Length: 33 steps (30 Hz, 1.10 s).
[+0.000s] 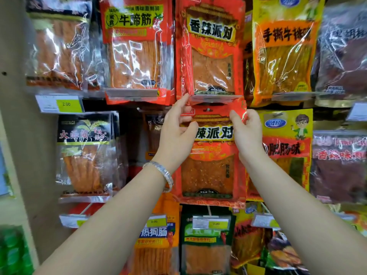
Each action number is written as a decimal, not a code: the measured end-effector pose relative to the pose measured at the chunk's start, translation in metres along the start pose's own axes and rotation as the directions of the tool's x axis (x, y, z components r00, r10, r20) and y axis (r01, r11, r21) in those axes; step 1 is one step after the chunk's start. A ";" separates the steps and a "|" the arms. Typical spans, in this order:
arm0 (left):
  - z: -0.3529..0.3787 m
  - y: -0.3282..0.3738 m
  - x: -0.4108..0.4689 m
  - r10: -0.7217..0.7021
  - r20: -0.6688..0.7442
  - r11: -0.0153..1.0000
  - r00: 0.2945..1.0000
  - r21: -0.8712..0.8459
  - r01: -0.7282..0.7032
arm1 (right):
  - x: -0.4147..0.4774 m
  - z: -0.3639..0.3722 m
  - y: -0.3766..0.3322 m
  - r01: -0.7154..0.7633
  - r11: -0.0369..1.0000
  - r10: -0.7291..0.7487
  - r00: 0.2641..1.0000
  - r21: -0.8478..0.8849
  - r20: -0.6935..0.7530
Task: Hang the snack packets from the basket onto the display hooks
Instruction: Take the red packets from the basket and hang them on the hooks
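The red packet [210, 171] hangs upright in the middle of the display wall, held by its two top corners. The left hand [175, 133] pinches the top left corner between thumb and fingers [183, 101], with the forefinger stretched up along the edge. The right hand [247, 132] pinches the top right corner, which crumples under its thumb. Both hands cover the first characters of the black and white lettering on the yellow band. Something small and pale shows in the hang hole [207, 110] at the top, but it is too small to make out. Below the lettering a clear window shows flat orange-red sheets. A matching packet [210, 56] hangs just above, its lower edge overlapping the held one's top. A silver bracelet [161, 171] circles the left wrist. To the right hangs a yellow packet [288, 133], partly hidden by the right forearm; to the left is a black-topped packet [85, 151]. The top row is cut off by the frame.
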<state>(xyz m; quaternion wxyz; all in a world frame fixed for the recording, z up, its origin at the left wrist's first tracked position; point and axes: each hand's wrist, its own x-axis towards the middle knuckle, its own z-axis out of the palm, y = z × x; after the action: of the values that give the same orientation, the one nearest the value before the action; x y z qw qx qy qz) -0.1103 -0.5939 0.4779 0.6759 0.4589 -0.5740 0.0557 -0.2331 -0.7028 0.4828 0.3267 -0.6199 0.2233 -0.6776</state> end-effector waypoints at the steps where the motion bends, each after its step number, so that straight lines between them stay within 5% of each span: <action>1: 0.000 -0.001 0.000 0.000 0.013 1.000 1.000 0.011 0.000 | 0.001 0.000 0.002 -0.015 1.000 0.015 1.000 -0.008 -0.005; 9: -0.001 -0.014 -0.007 0.021 0.034 0.999 0.999 0.026 -0.022 | -0.012 -0.005 0.026 -0.012 0.981 0.014 1.000 -0.194 0.010; 11: -0.003 -0.028 -0.017 0.024 0.069 0.995 0.997 0.098 -0.031 | -0.027 -0.010 0.032 0.106 0.944 -0.100 0.994 -0.313 0.036; 16: -0.015 -0.080 -0.045 -0.015 0.215 0.934 0.977 0.352 -0.063 | -0.072 -0.019 0.058 0.485 0.624 -0.410 0.871 -0.613 0.272; 20: -0.021 -0.103 -0.058 -0.063 0.368 0.833 0.928 0.531 -0.154 | -0.085 -0.017 0.089 0.525 0.528 -0.245 0.847 -0.668 0.472; 26: -0.018 -0.132 -0.046 -0.159 0.525 0.572 0.836 0.739 -0.356 | -0.061 0.000 0.119 0.517 0.439 -0.135 0.847 -0.735 0.515; 33: -0.009 -0.170 -0.014 -0.259 0.548 0.506 0.795 0.779 -0.371 | -0.028 0.031 0.139 0.476 0.375 0.003 0.858 -0.796 0.514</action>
<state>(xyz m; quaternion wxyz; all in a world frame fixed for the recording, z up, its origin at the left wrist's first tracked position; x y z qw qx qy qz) -0.0062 -0.6792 0.3727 0.1337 0.7035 -0.6666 0.2071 -0.1788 -0.7750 0.3685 -0.1238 -0.8548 0.3795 -0.3317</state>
